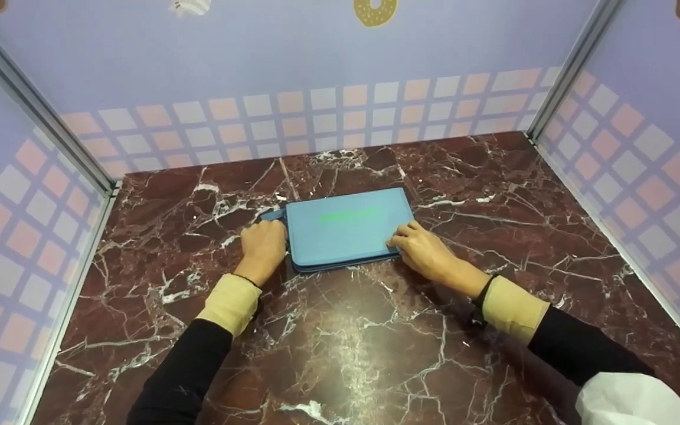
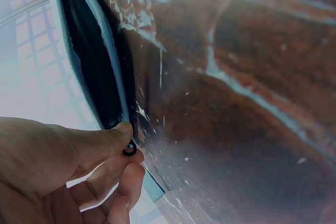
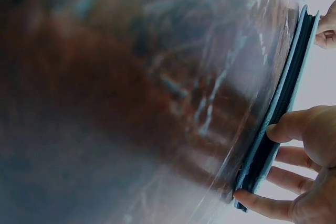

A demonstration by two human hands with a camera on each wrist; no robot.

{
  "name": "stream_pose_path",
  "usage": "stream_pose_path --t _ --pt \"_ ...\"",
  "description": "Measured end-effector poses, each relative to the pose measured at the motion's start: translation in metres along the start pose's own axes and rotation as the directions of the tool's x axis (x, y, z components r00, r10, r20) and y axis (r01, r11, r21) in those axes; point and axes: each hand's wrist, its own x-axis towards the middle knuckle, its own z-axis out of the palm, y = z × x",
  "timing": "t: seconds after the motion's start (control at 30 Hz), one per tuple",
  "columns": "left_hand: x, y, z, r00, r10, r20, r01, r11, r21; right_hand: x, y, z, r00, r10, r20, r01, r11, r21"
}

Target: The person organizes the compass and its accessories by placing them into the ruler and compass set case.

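Note:
A flat light-blue zip case (image 1: 346, 230) with green lettering on its cover lies on the marbled table. At its left end my left hand (image 1: 264, 243) pinches the zipper pull (image 2: 129, 149) between thumb and fingers. In the left wrist view the two zip edges stand apart there, with a dark gap between them. A short blue fabric strap (image 2: 154, 188) sticks out beyond those fingers. My right hand (image 1: 424, 251) grips the case's near right corner, its thumb (image 3: 281, 129) on the zip edge (image 3: 273, 121). The case's inside is too dark to make out.
The dark red marbled tabletop (image 1: 340, 348) spreads around the case. Lilac panels with pink and white checks (image 1: 316, 118) wall it in at the back and both sides. A white rounded object (image 1: 635, 401) shows at the lower right, near the right sleeve.

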Motion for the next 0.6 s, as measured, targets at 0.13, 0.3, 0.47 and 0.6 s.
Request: stream_pose_path --t 0.13,0.3,0.47,0.6 --pt "0.005 0.0 0.001 1.0 -0.003 0.014 0.003 1.0 0.002 -0.001 0.0 0.0 1.0 0.0 -0.001 0.0 1.0 0.002" --pt "0.014 0.001 0.001 1.0 -0.018 -0.012 0.018 1.0 0.009 -0.002 0.001 0.0 0.999 -0.018 -0.03 0.019 1.0 0.004" --pt "0.02 0.0 0.005 0.999 -0.022 -0.031 0.022 1.0 0.007 -0.003 0.002 0.001 0.999 -0.035 -0.042 0.035 0.999 0.0" --pt "0.026 -0.004 0.006 0.998 -0.045 -0.048 0.046 0.999 0.008 -0.001 0.002 0.002 0.998 -0.039 -0.044 0.039 0.999 -0.005"
